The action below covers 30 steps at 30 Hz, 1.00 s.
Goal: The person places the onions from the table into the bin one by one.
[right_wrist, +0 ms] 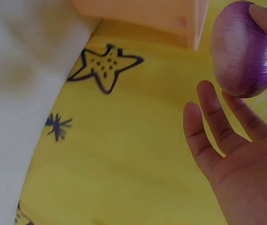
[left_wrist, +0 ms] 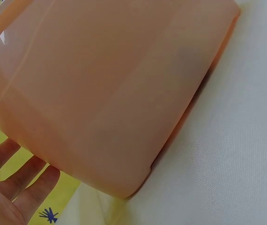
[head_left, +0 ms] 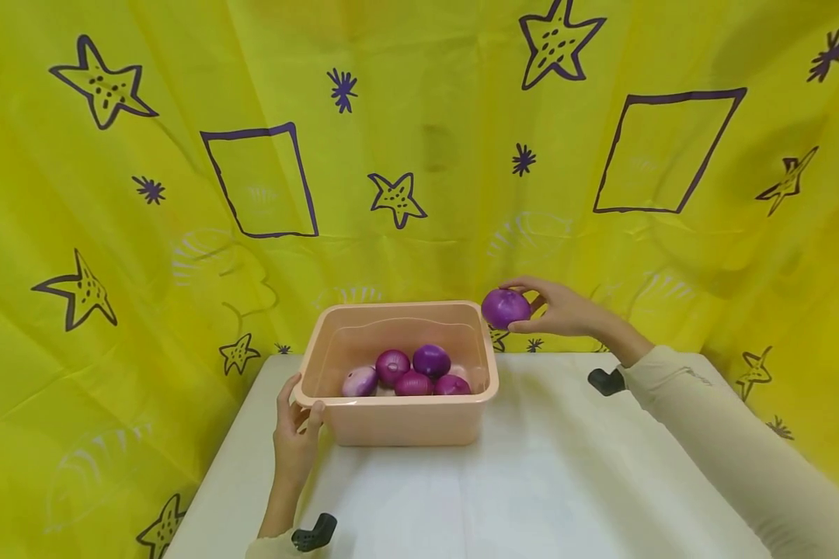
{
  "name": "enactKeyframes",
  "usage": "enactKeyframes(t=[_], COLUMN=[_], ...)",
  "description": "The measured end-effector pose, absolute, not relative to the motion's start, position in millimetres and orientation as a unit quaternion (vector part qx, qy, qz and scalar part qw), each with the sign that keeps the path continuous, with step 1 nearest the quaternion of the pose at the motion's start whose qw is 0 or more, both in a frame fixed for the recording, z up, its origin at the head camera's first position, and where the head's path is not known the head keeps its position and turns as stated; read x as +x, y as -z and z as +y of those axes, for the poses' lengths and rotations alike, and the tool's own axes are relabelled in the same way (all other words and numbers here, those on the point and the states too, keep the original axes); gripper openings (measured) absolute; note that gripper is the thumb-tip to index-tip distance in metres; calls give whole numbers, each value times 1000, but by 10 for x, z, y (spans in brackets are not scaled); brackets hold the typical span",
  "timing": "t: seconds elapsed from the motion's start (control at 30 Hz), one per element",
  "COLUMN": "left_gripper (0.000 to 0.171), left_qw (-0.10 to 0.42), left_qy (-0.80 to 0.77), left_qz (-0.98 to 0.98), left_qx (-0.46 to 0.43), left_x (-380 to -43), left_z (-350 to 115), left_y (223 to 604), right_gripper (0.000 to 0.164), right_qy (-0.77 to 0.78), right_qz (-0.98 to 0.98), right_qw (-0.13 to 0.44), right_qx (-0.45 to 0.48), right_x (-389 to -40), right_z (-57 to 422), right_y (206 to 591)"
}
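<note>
My right hand [head_left: 562, 310] pinches a purple-red onion [head_left: 506, 309] between thumb and fingertips, just outside the right rim of a peach plastic bin [head_left: 402, 423] and a little above it. Close up in the right wrist view, the same onion [right_wrist: 243, 51] has shiny skin, and the other fingers spread below it. Several more red onions [head_left: 414, 383] lie on the bin's floor, one of them paler. At the bin's front left corner my left hand [head_left: 297, 439] holds the rim, thumb at the front and fingers along the side. The left wrist view shows those fingers [left_wrist: 40, 185] against the wall.
The bin stands on a white-covered table [head_left: 552, 466]. Behind and beside the table hangs a yellow curtain [head_left: 447, 256] with purple stars and frames. Each wrist wears a dark strap piece [head_left: 315, 532].
</note>
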<state>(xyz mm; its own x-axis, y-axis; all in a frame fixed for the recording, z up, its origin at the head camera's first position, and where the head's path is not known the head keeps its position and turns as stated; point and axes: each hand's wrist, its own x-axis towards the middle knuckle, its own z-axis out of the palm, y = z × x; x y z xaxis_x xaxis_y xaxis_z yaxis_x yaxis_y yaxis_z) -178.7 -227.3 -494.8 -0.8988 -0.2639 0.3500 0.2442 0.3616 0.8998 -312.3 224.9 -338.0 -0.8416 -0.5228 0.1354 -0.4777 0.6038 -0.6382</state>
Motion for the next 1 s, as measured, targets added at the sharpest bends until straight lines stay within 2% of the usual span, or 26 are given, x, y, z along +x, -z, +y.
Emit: enactKeyframes(t=[0.43,1.0], left_gripper=[61,61], left_qw=[227,225], left_qy=[565,572], left_qz=[-793,-789], left_qx=[11,14], left_x=[-1787,-1810], left_z=[-2278,-2288], left_y=[4949,4964], right_gripper=[70,63], right_qy=[364,391], right_qz=[865,833], right_qw=[51,108], right_qx=[-342,-376], right_x=[-3261,-3322], right_z=[1452,577], right_y=[3296,3531])
